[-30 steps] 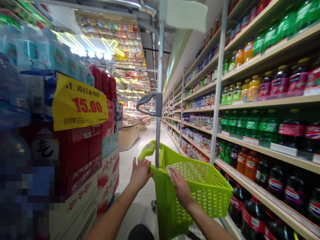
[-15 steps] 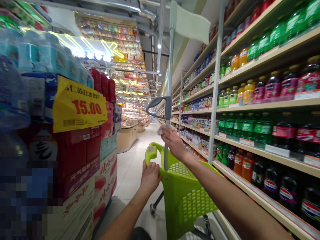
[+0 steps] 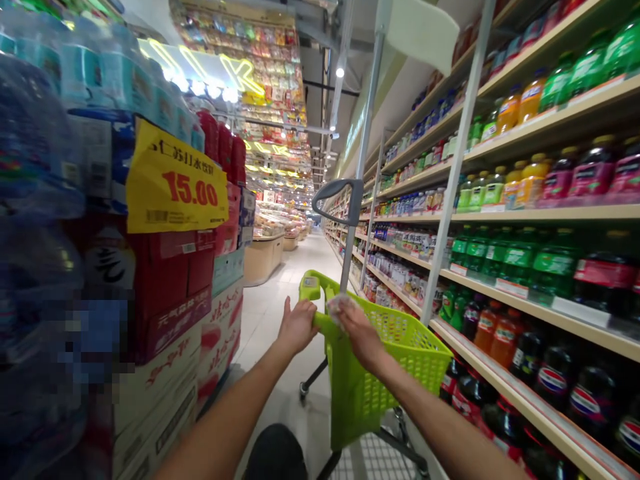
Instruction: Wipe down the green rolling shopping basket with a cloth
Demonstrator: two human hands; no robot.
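Observation:
A lime-green plastic shopping cart (image 3: 345, 393) stands in front of me, its basket sides pierced with holes. My left hand (image 3: 299, 327) is closed around the left part of the cart's green handle. In my right hand (image 3: 364, 337) is a crumpled whitish tissue (image 3: 341, 308), held against the handle's right part, close to the foot of the pole. This grey pole (image 3: 369, 120) rises from the cart. Partway up it sits a grey loop handle (image 3: 356, 202), and a pale flag-shaped panel (image 3: 420, 32) tops it.
On the right, long shelves (image 3: 530, 212) carry many drink bottles. Stacked drink cartons (image 3: 173, 293) and bottle packs rise close on the left, with a yellow price sign (image 3: 177, 183). A tiled aisle (image 3: 257, 317) runs ahead past wooden display counters (image 3: 263, 260).
My right hand has come down from the pole to the cart's handle with the tissue. My left hand stays on the handle. The view has shifted slightly, and the pole now leans right.

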